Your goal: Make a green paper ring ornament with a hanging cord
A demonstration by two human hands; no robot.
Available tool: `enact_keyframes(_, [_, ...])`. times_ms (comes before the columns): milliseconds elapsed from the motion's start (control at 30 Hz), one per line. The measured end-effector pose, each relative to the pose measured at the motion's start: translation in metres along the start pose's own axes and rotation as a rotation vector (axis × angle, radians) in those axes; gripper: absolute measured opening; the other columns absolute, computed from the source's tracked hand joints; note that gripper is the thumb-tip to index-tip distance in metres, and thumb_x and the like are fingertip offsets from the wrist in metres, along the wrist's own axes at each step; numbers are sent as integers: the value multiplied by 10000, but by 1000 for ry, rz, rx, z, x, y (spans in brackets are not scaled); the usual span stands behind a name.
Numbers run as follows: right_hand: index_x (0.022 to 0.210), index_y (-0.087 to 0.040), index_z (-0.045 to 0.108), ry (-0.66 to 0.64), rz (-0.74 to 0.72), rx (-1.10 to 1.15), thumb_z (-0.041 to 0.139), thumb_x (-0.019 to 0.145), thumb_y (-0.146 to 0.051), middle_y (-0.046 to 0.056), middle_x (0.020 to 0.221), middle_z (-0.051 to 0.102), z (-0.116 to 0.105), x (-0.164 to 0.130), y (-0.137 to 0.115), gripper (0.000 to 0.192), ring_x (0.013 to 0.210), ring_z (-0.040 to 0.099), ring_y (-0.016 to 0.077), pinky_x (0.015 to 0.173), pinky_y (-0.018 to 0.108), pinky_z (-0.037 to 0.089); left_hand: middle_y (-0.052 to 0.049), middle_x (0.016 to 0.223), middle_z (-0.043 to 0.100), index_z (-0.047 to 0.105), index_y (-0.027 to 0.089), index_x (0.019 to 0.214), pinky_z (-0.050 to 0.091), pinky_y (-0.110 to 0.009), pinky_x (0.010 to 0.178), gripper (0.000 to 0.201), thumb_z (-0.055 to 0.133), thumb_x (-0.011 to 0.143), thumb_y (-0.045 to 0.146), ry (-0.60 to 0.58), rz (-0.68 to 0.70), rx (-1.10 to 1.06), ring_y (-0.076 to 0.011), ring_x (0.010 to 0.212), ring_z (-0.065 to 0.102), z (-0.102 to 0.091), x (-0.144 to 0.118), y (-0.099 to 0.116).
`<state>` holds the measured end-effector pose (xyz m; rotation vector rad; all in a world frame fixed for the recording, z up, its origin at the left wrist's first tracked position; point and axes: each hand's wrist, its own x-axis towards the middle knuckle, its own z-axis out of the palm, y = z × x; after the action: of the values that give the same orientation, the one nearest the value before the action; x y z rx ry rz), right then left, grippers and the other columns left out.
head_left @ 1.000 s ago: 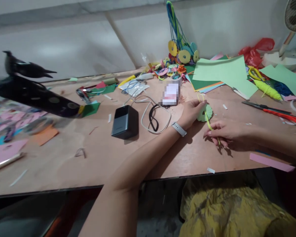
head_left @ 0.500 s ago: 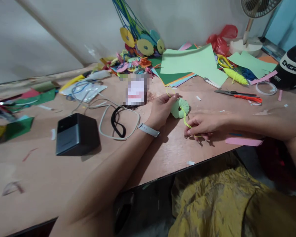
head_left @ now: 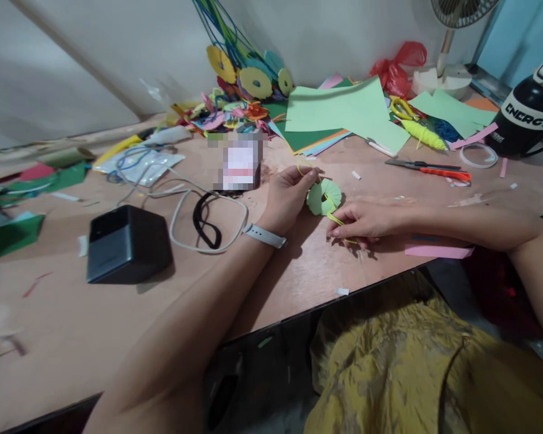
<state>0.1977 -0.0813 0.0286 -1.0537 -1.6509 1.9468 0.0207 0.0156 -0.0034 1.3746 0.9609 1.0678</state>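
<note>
My left hand point(head_left: 289, 190) pinches the edge of a pale green scalloped paper ring point(head_left: 315, 198), which has a small hole in its middle. Yellow yarn point(head_left: 330, 208) runs out of that hole towards my right hand point(head_left: 355, 222), whose fingers are closed on the strands just below and right of the ring. A short loop of the same yarn also shows above my left fingertips. Both hands are low over the table, close to its front edge.
A dark box-shaped device point(head_left: 129, 244) and a looped white cable point(head_left: 208, 250) lie left. A phone point(head_left: 241, 163) is behind my left hand. A utility knife point(head_left: 434, 170), green paper sheets point(head_left: 335, 108), a yellow yarn bundle point(head_left: 423, 134) and a black bottle point(head_left: 516, 123) are at the right and back.
The whole view has shifted slightly, so things appear a little further left. My right hand sits slightly closer to the ring, with the yarn span between them shorter.
</note>
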Motion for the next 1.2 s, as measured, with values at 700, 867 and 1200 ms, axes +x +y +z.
enact_keyframes(700, [980, -181, 662, -144, 236, -302, 659, 950, -585, -20, 727, 592, 0, -11, -25, 405, 556, 505, 90, 489, 221, 377, -37, 769, 738, 608, 150, 966, 602, -299, 774, 218, 485, 1102, 268, -80, -191, -269, -127, 675, 731, 7, 18, 8])
enact_keyframes(867, [1000, -199, 777, -27, 45, -653, 656, 933, -607, 32, 799, 713, -25, -3, -51, 430, 699, 607, 151, 616, 261, 429, -45, 788, 731, 633, 129, 943, 589, -295, 797, 172, 533, 1067, 194, -225, -233, -246, -121, 742, 725, 8, 17, 7])
enact_keyframes(1200, [880, -213, 701, 381, 13, -136, 790, 822, -694, -1, 625, 609, -66, 36, -18, 493, 492, 512, 119, 450, 273, 362, 4, 732, 574, 596, 166, 780, 426, -256, 619, 316, 655, 974, 409, -357, -92, -52, -96, 658, 511, 6, 14, -13])
